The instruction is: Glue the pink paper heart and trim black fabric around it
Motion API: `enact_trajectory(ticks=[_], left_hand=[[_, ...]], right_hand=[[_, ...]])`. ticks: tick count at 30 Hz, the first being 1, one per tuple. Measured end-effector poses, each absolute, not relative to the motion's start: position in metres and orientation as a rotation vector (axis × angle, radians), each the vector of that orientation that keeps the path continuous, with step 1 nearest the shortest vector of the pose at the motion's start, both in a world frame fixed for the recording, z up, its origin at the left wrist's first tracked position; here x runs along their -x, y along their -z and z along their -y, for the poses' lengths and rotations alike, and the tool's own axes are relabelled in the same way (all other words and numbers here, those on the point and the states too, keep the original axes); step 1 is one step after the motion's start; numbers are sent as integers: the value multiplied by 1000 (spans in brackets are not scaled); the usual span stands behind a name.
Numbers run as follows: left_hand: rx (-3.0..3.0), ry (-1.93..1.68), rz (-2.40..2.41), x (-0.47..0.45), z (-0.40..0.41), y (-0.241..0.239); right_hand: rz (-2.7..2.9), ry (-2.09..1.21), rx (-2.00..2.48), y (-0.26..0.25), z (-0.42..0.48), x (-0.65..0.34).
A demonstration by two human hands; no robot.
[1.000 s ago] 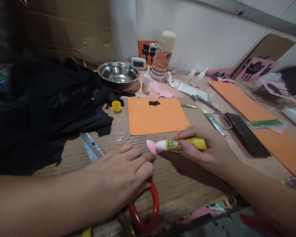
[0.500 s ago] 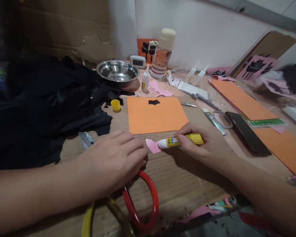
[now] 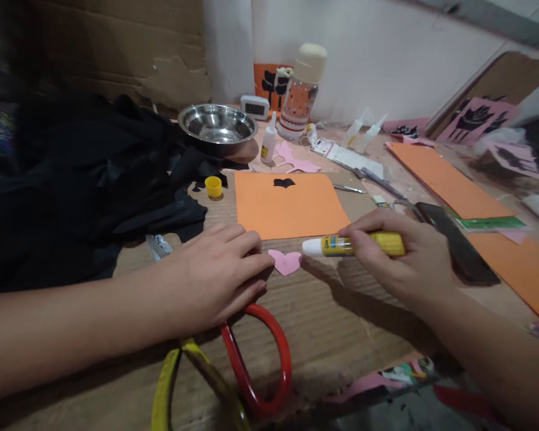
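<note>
A yellow glue stick [image 3: 359, 244] with a white tip lies level in my right hand [image 3: 404, 257], whose fingers are closed around it. Its tip hovers just right of a small pink paper cutout [image 3: 285, 261] with two lobes. My left hand [image 3: 224, 269] rests on the cardboard with its fingers stretched out, the index fingertip on the cutout's left edge. Beyond lies an orange paper sheet [image 3: 291, 209] bearing a small black piece [image 3: 284, 182]. The red-handled scissors [image 3: 281, 335] lie below my left hand, partly hidden under it.
A yellow cap [image 3: 213, 187], a steel bowl [image 3: 218, 126], a small glue bottle [image 3: 268, 140] and a water bottle [image 3: 302, 90] stand farther back. Black fabric [image 3: 94, 197] is heaped at left. On the right are a dark phone [image 3: 462, 245] and orange sheets [image 3: 449, 182].
My right hand has moved right and slightly up, lifting the glue stick's tip off the pink cutout. My left index fingertip has come onto the cutout's left edge.
</note>
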State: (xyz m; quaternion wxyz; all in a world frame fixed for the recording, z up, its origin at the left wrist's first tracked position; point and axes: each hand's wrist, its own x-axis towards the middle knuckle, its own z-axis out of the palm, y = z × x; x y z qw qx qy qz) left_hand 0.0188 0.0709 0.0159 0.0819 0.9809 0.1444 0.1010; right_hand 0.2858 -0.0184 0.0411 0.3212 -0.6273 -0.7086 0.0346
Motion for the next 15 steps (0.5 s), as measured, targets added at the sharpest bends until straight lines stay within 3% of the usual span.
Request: enact_trajectory(ticks=[9, 15], left_hand=[[-2918, -326, -418, -18, -71, -14], [-2908, -339, -412, -18, -71, -13]], right_hand=[[2116, -353, 1363, -36, 19, -276], [2195, -343, 1286, -33, 14, -270]])
